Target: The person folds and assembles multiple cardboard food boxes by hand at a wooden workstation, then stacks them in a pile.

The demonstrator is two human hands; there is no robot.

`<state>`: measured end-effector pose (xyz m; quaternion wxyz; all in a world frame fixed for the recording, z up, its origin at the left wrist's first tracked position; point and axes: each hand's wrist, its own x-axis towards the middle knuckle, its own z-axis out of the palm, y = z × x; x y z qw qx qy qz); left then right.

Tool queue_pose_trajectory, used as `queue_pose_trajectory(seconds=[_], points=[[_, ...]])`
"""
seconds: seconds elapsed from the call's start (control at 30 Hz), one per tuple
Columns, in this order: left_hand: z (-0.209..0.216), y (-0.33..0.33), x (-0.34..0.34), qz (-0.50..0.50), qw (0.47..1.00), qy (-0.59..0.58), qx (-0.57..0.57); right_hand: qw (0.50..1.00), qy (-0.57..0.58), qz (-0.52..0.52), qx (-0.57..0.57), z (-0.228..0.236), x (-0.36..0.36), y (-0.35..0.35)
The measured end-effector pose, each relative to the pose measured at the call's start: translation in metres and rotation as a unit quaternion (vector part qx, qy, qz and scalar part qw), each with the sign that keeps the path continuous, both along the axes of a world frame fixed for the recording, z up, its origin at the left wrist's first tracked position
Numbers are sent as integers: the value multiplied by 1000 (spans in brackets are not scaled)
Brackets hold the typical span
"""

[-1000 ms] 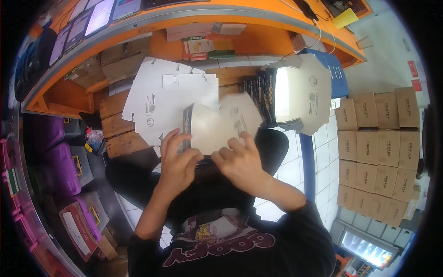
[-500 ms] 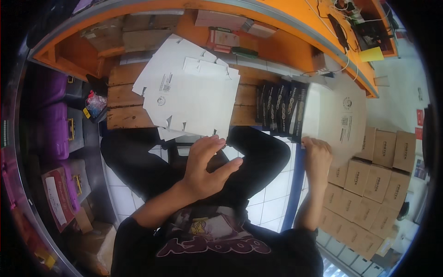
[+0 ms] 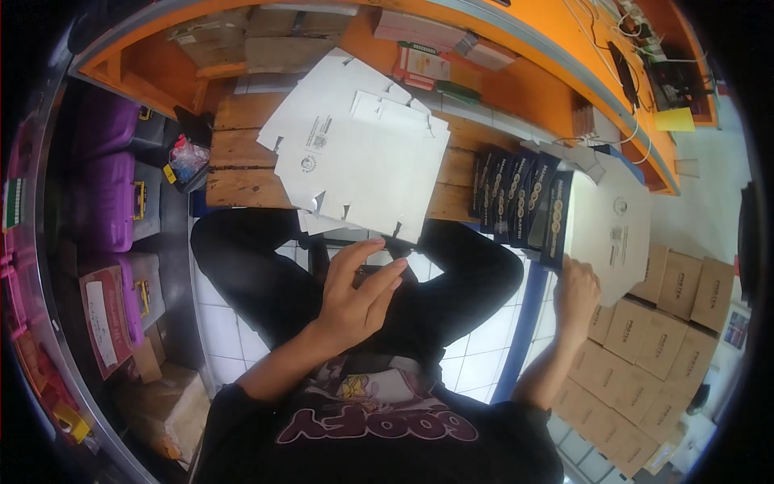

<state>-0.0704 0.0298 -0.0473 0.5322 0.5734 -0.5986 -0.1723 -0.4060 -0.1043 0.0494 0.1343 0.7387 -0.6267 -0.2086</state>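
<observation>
My left hand (image 3: 355, 294) hovers over my lap with fingers apart, holding nothing. Just beyond its fingertips lies a pile of flat white cardboard box blanks (image 3: 371, 173), with notches cut in the edges and small dark print. On the right, my right hand (image 3: 578, 292) pinches the near edge of a white cardboard box blank (image 3: 619, 234), its fingertips partly hidden against it. A row of dark, upright folded boxes (image 3: 506, 198) with gold-coloured marks stands right beside that blank, at the right end of the wooden bench.
The piles rest on a slatted wooden bench (image 3: 242, 181), with an orange shelf unit (image 3: 355, 60) behind it. Several brown cartons (image 3: 633, 339) are stacked at right. Purple-lidded bins (image 3: 109, 202) line the left side. Cables (image 3: 637, 121) hang from the desk at top right.
The whole view has shifted, so most things sit farther right. My left hand's fingers have drawn somewhat closer together. The right hand keeps its grip on the white blank, which has tilted slightly.
</observation>
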Motion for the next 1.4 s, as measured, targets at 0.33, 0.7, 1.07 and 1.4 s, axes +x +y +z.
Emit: queue_pose_trajectory(seconds=[0.33, 0.7, 1.07, 1.4], points=[[-13, 2, 18, 38, 997, 34, 63, 939, -321, 111, 52, -57, 131, 24], [-14, 28, 43, -95, 969, 18, 229, 880, -381, 168, 231, -241, 204, -12], [-109, -27, 41, 164, 972, -27, 164, 707, -651, 57, 272, -139, 167, -25], [-65, -94, 48, 84, 996, 3, 25, 637, -699, -18, 325, -140, 167, -29]])
